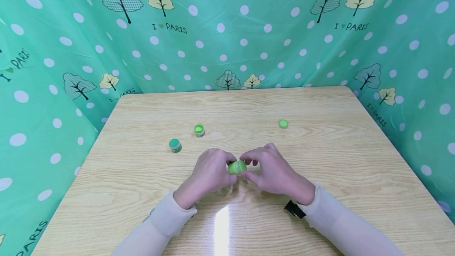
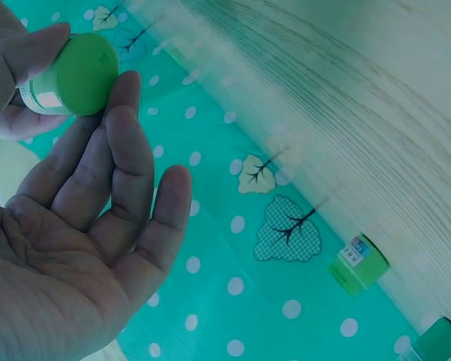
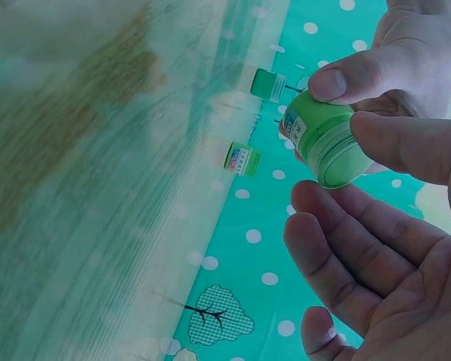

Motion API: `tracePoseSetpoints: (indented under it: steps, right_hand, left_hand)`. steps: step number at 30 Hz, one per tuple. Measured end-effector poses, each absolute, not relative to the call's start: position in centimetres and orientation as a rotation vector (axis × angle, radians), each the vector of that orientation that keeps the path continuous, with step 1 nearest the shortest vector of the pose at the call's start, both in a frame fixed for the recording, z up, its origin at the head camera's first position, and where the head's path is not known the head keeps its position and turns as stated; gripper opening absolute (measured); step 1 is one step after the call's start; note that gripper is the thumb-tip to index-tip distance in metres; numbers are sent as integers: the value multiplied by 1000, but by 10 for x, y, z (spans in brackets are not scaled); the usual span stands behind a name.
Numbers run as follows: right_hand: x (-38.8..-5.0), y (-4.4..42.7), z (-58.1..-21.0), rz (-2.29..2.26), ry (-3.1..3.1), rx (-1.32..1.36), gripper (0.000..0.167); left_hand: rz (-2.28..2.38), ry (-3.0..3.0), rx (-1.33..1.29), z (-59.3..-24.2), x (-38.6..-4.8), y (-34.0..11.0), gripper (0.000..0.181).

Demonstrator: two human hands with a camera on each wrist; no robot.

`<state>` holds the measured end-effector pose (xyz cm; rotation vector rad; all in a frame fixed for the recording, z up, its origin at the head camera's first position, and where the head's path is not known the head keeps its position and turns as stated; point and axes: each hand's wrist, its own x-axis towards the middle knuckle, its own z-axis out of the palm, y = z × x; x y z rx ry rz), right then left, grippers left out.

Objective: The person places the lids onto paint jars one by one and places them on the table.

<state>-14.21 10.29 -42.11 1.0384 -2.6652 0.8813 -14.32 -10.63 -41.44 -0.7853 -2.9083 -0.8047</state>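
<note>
Over the front middle of the table, both hands meet at a small light-green jar (image 1: 234, 168), which is tipped on its side. My left hand (image 1: 212, 169) grips the jar's body between thumb and fingers, with the jar's base (image 2: 89, 74) facing the left palm. At the other end, my right hand (image 1: 273, 170) has its thumb and fingertips on the translucent ridged lid (image 3: 344, 162), pinching its rim. A printed label (image 3: 294, 128) shows on the jar's side in the right wrist view. Whether the lid is loose, I cannot tell.
Left of the hands stand a dark green jar (image 1: 175, 145) with a lid and, farther back, a light-green jar (image 1: 199, 130) that looks uncovered. A round light-green lid (image 1: 283, 124) lies at the back right. Green patterned cloth (image 1: 220, 42) hangs behind the wooden table (image 1: 320, 129).
</note>
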Motion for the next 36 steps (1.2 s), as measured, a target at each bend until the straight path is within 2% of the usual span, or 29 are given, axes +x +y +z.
tracePoseSetpoints:
  steps: [7,17,36]
  right_hand:
    - [-143,103,-421,880,-2676,1021,33]
    - [-143,101,-421,898,-2669,999,20]
    - [-144,101,-424,886,-2662,948,23]
  left_hand:
    - [-797,-2905,-776,-415,-144,-106,17]
    - [-817,-2913,-775,-413,-143,-105,16]
    - [-815,-2908,-775,-414,-143,-105,17]
